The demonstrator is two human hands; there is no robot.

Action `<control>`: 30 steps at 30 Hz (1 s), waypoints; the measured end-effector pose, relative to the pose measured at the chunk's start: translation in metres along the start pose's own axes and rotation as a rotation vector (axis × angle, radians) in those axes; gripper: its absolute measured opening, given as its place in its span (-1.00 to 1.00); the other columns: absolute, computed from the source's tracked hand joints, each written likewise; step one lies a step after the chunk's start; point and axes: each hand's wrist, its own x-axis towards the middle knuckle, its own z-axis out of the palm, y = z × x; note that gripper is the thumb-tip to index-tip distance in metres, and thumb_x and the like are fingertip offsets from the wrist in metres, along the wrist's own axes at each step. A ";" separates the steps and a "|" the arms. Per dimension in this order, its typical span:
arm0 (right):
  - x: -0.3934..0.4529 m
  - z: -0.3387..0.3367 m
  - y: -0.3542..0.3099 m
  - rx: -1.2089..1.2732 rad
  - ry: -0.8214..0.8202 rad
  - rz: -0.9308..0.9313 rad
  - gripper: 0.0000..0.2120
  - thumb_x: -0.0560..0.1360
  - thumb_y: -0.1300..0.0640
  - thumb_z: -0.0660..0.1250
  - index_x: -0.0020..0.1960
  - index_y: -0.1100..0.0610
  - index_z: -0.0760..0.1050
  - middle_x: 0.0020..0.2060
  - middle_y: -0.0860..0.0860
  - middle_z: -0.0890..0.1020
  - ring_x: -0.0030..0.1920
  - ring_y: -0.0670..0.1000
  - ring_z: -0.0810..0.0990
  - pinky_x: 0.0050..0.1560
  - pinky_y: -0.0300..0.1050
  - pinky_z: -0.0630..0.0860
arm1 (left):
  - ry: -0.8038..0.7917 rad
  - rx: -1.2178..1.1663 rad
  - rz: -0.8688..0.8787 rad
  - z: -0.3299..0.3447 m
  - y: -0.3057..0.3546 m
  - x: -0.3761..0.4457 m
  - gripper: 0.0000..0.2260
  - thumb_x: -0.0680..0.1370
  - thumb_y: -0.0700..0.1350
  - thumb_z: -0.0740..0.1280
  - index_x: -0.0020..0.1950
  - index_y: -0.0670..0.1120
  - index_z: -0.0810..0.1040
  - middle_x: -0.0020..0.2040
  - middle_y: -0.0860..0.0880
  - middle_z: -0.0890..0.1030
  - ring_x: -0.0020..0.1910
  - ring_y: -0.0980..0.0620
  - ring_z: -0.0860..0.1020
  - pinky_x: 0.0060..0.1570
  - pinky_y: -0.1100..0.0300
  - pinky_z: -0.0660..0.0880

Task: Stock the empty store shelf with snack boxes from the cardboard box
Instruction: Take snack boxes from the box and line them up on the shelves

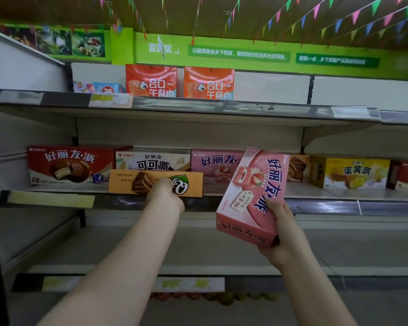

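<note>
Snack boxes going onto middle shelf.
Orange box at shelf's near edge, gripped by left hand; tilted pink box clasped in right hand.

A pink cardboard snack box with navy lettering and a strawberry cake picture. Left of it, an orange cardboard box with a brown wafer picture and green-white logo; behind, red, cream and yellow boxes.
</note>
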 end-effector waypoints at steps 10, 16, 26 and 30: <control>0.012 -0.009 -0.081 -0.694 -0.224 -0.251 -0.46 0.43 0.16 0.46 0.31 -0.20 0.40 -0.02 -0.02 0.68 -0.16 0.02 0.72 -0.26 -0.09 0.63 | -0.428 0.978 0.654 0.010 -0.010 -0.061 -0.38 0.44 0.00 0.49 0.37 0.07 0.21 0.23 0.03 0.34 0.24 0.04 0.36 0.25 0.01 0.34; 0.004 -0.005 -0.138 -1.095 -0.526 -0.345 -0.42 0.40 0.20 0.49 0.30 -0.22 0.41 0.03 -0.05 0.66 -0.06 -0.02 0.70 -0.16 -0.07 0.65 | -0.536 1.055 0.830 0.006 0.020 -0.041 0.14 0.00 0.27 0.58 0.46 0.28 0.06 0.41 0.00 0.37 0.33 -0.10 0.43 0.28 -0.28 0.40; 0.005 -0.005 -0.132 -0.936 -0.234 -0.523 -0.13 0.34 0.07 0.50 0.50 -0.21 0.10 0.27 -0.14 0.39 -0.05 -0.05 0.63 -0.22 -0.14 0.65 | -0.674 0.394 0.445 -0.002 -0.010 -0.032 -0.35 0.27 -0.17 0.48 0.35 -0.09 0.43 0.15 -0.13 0.64 0.07 -0.10 0.65 0.04 -0.08 0.60; 0.010 -0.030 -0.124 -0.563 -0.269 -0.225 -0.31 0.23 0.06 0.49 0.33 0.08 0.38 -0.01 0.10 0.70 -0.07 0.11 0.71 -0.15 0.02 0.65 | -0.679 0.385 0.438 0.005 -0.024 -0.033 -0.45 0.28 -0.16 0.47 0.26 -0.09 0.47 0.09 -0.13 0.67 0.02 -0.08 0.66 0.05 -0.06 0.59</control>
